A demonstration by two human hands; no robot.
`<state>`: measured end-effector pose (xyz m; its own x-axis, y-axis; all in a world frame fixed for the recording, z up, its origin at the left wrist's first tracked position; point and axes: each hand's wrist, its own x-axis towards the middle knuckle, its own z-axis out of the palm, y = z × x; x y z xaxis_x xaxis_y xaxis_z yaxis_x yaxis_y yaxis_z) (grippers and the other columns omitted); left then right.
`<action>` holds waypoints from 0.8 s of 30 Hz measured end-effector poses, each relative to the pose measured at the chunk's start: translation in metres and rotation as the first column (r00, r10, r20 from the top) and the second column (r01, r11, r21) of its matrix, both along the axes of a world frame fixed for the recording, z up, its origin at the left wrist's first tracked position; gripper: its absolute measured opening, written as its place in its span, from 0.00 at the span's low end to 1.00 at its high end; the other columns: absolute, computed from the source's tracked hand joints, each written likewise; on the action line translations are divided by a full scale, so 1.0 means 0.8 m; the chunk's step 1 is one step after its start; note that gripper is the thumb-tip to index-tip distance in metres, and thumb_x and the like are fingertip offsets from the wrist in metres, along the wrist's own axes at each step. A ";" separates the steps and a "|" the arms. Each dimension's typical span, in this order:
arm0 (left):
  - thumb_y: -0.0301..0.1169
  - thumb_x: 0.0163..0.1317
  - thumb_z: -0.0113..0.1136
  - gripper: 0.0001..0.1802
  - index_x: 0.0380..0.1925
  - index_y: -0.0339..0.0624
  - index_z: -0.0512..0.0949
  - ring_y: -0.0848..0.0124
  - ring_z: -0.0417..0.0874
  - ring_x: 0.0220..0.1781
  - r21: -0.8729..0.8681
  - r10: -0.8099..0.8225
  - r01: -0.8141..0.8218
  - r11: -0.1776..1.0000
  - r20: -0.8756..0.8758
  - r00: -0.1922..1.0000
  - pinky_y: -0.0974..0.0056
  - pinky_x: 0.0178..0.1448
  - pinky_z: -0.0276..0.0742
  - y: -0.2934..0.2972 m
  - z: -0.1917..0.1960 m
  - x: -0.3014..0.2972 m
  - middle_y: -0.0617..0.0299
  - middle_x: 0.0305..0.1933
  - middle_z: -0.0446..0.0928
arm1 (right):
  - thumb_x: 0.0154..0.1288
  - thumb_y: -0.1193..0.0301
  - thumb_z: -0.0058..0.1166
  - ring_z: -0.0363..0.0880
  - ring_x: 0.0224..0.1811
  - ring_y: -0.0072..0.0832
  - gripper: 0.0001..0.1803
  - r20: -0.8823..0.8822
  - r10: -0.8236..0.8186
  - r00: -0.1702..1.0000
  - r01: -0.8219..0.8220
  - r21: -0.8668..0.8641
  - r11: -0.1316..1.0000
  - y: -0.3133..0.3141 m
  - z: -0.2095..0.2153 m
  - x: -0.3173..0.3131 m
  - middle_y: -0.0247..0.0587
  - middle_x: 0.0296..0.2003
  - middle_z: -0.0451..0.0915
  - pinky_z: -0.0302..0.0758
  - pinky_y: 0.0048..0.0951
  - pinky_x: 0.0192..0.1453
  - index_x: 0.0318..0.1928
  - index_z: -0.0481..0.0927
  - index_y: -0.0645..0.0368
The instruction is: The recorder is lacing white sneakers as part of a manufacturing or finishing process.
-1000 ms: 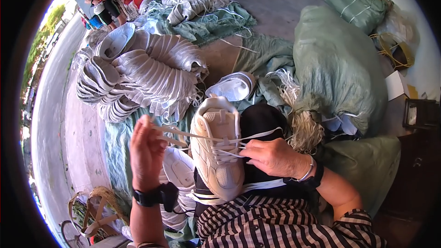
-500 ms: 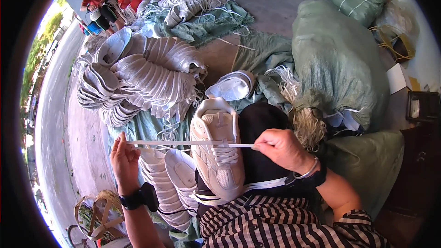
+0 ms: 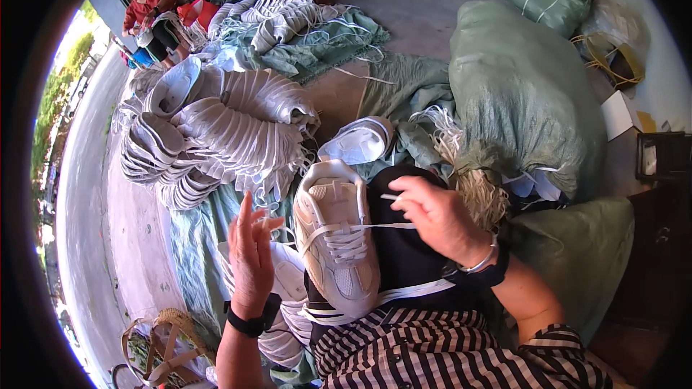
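A cream and white sneaker [image 3: 337, 252] rests on my black-clad lap, toe toward me. White shoelace [image 3: 344, 243] crosses its lower eyelets, with the upper tongue unlaced. My right hand [image 3: 441, 217] is just right of the shoe, pinching the lace, whose short tip sticks out past the fingertips. From the shoe a strand runs taut to this hand. Left of the shoe, my left hand [image 3: 252, 259] is raised with fingers stretched and apart, slightly blurred. A loose lace loop hangs between it and the shoe.
Stacked white shoe uppers [image 3: 241, 119] lie at the left on green sheeting, with more beside my left forearm. A single white upper [image 3: 357, 140] sits beyond the sneaker. A large green sack [image 3: 530, 94] and a bundle of laces [image 3: 479, 198] stand right. Other people sit far left.
The lace, stretched straight between both hands before, now has slack on the left. My left hand has moved right toward the shoe and its fingers have spread. My right hand has risen slightly.
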<state>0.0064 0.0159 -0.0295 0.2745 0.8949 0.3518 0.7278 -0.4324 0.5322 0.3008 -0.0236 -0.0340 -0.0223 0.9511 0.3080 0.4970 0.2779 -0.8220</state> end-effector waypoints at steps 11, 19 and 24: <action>0.30 0.67 0.53 0.08 0.34 0.36 0.76 0.79 0.75 0.29 -0.611 0.133 0.269 0.744 0.530 0.838 0.74 0.32 0.73 -0.021 -0.014 0.026 0.64 0.28 0.76 | 0.57 0.76 0.56 0.80 0.27 0.41 0.04 0.103 0.021 0.994 -0.020 -0.010 1.000 0.005 -0.022 -0.034 0.44 0.25 0.79 0.75 0.34 0.29 0.32 0.74 0.58; 0.29 0.63 0.58 0.08 0.31 0.33 0.78 0.81 0.71 0.30 -0.613 0.009 0.284 0.737 0.429 0.903 0.73 0.35 0.69 -0.029 -0.015 0.031 0.66 0.26 0.75 | 0.58 0.74 0.55 0.79 0.25 0.41 0.05 0.265 0.054 0.963 -0.079 0.086 0.993 0.008 -0.027 -0.041 0.44 0.22 0.77 0.74 0.35 0.27 0.31 0.71 0.59; 0.37 0.65 0.57 0.15 0.31 0.33 0.79 0.83 0.72 0.32 -0.698 0.183 0.291 0.654 0.520 0.835 0.74 0.38 0.70 -0.025 -0.008 0.022 0.69 0.27 0.77 | 0.59 0.76 0.50 0.79 0.25 0.42 0.03 0.284 0.162 0.945 -0.181 0.043 0.982 0.005 -0.026 -0.045 0.46 0.21 0.76 0.74 0.38 0.27 0.32 0.70 0.60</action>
<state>0.0243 -0.0041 -0.0360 0.3254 0.8937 -0.3087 0.2325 0.2408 0.9423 0.2645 -0.0199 -0.0550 -0.2773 0.9024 0.3298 0.6427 0.4294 -0.6345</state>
